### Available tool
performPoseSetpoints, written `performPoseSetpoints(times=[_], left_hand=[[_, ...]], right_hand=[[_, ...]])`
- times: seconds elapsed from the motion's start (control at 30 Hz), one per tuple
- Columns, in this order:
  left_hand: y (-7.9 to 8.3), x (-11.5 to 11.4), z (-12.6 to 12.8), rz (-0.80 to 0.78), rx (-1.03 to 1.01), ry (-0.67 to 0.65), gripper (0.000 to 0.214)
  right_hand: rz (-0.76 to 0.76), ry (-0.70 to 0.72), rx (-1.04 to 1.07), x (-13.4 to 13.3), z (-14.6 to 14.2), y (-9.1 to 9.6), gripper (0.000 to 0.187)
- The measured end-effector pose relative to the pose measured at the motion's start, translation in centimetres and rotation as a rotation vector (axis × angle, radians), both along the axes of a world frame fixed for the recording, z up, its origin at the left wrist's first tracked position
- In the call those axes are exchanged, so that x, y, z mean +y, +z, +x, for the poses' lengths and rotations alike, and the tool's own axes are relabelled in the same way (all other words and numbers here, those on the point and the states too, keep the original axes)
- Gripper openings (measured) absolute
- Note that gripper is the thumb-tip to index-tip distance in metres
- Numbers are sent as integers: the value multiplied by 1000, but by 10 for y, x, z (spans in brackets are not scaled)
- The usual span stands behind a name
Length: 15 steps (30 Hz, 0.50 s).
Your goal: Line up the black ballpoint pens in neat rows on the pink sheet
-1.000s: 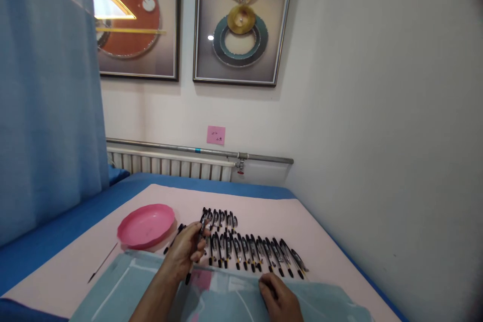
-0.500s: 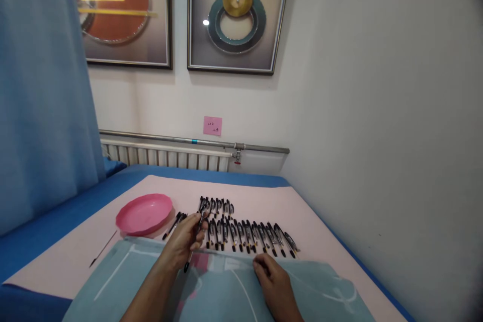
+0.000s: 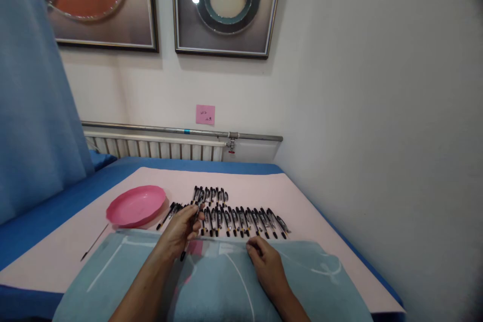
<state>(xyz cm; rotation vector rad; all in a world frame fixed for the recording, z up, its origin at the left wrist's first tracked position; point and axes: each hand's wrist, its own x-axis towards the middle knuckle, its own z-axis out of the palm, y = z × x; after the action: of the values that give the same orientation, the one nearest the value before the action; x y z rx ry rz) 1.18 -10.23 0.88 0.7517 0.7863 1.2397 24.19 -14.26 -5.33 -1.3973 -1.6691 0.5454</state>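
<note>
Near the rows of pens (image 3: 234, 222), the left hand (image 3: 184, 225) pinches one pen (image 3: 183, 254), best held steady; the right hand (image 3: 266, 260) curls loosely, contents unseen.

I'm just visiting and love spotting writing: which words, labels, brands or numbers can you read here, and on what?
Pink note: two short handwritten lines, too small to read surely.
Pens: any print is too small to read.
White patch: too blurred to tell whether it bears lettering.
I see no other writing.
</note>
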Motion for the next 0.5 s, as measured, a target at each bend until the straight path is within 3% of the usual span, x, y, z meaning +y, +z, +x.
performPoseSetpoints(times=[0.5], left_hand=[[15, -5, 6, 4, 1, -34, 14]], right_hand=[[29, -12, -23, 0, 0, -2, 18]])
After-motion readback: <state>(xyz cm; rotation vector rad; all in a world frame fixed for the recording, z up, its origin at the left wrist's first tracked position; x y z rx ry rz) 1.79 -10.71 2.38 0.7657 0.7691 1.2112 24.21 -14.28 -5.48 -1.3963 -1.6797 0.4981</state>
